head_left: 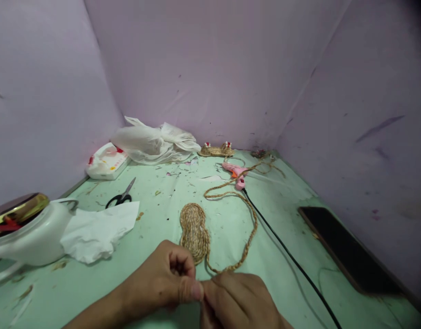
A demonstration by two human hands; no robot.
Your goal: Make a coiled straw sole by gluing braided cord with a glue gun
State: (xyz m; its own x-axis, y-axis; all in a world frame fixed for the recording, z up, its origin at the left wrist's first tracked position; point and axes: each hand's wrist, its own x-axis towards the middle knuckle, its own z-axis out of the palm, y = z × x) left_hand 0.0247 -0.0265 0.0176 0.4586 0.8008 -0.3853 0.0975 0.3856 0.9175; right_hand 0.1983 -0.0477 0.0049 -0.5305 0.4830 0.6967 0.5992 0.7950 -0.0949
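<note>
My left hand (174, 276) is closed, its thumb pressed against its curled fingers near the front of the table. My right hand (239, 299) meets it there, fingers also pinched together, and the two hands touch. Whatever lies between the fingertips is hidden. Just beyond them rests a flat, sole-shaped piece of coiled braided straw cord (193, 228), narrowed at its middle. From its right side a loose length of cord (253, 224) runs close behind my right hand, then loops away. It reaches a pink glue gun (236, 172) lying farther back.
A black cable (285, 251) trails from the glue gun toward the front right, beside a dark phone (347, 246). On the left are scissors (123, 196), crumpled tissue (100, 230) and a white container (45, 237). Against the back lie a plastic bag (155, 141) and a decorated straw piece (215, 151).
</note>
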